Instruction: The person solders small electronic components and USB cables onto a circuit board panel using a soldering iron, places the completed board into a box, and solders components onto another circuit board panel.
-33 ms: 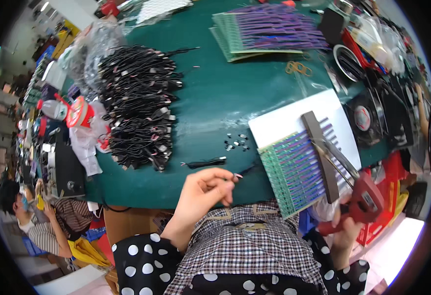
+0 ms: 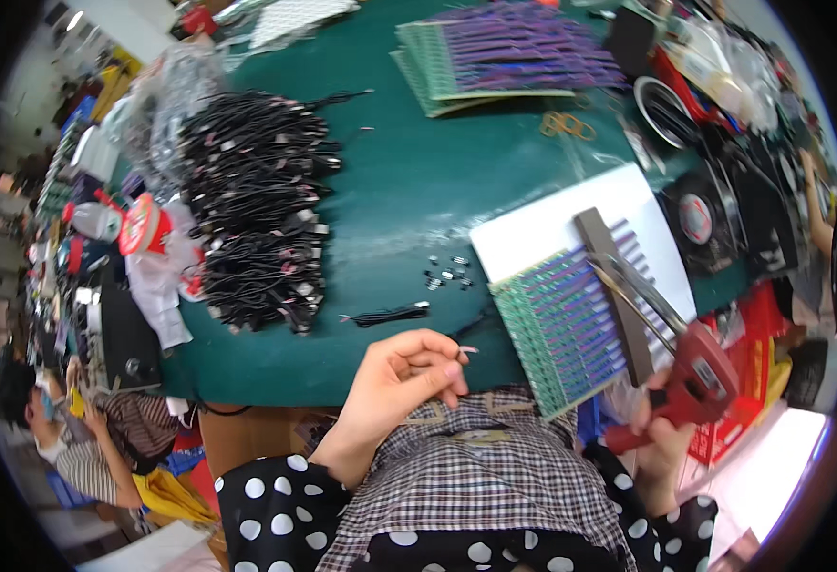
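Note:
My left hand (image 2: 409,377) is closed just in front of the table's near edge, thumb against curled fingers. A thin wire (image 2: 469,350) with a pinkish end pokes out from the fingertips; the rest of it is hidden. My right hand (image 2: 661,443) grips a red-handled tool (image 2: 706,374) at the near right. Its grey metal arm (image 2: 649,297) reaches over a green circuit board panel (image 2: 540,329) with purple wires. Across the wires lies a dark bar (image 2: 617,296). A black cable bundle (image 2: 387,315) and several small black-and-silver parts (image 2: 449,274) lie beyond my left hand.
A big heap of black cables (image 2: 256,210) covers the left of the green table (image 2: 409,210). More green boards with purple wires (image 2: 504,57) are stacked at the back, near yellowish rings (image 2: 568,125). A white board (image 2: 523,226) lies under the panel. Another person (image 2: 84,439) sits far left.
The whole view has shifted slightly. My left hand is a little farther right relative to the table, and the pinkish wire end shows more. My right hand keeps hold of the red-handled tool.

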Demonstrator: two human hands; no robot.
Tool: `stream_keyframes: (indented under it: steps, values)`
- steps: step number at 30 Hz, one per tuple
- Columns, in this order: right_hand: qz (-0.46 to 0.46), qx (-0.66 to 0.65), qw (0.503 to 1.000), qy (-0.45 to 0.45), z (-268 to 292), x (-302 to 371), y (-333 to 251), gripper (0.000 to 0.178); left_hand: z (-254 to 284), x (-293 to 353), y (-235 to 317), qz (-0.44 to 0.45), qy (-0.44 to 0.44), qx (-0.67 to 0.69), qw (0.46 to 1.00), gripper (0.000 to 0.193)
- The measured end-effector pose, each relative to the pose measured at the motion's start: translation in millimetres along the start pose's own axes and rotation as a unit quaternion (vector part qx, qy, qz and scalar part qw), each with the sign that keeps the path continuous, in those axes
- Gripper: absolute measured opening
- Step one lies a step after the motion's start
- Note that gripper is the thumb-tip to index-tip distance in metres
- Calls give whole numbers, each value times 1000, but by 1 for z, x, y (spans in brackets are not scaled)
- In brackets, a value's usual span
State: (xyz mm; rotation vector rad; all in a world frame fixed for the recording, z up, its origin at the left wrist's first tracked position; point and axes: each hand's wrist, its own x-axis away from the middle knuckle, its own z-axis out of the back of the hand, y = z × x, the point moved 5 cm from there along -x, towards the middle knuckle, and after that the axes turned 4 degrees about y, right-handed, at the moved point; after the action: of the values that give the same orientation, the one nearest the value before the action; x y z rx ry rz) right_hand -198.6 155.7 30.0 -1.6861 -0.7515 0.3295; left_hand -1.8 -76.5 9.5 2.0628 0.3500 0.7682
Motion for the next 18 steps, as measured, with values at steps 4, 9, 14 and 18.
stream_keyframes:
  steps: [4,9,14,18]
  values:
    - [-84,43,992,-81,-52,-3,19,56,-46,-2,-13,126,-144,23,981,15]
    - [19,159,975,-157,-69,-6,36,49,-67,-4,-31,174,-176,24,969,12]
    - [83,187,972,-114,-56,-1,57,87,-72,-4,-34,182,-182,-15,966,11]
    - [117,228,959,-118,-59,-2,52,74,-73,-4,-37,179,-197,-24,964,12]
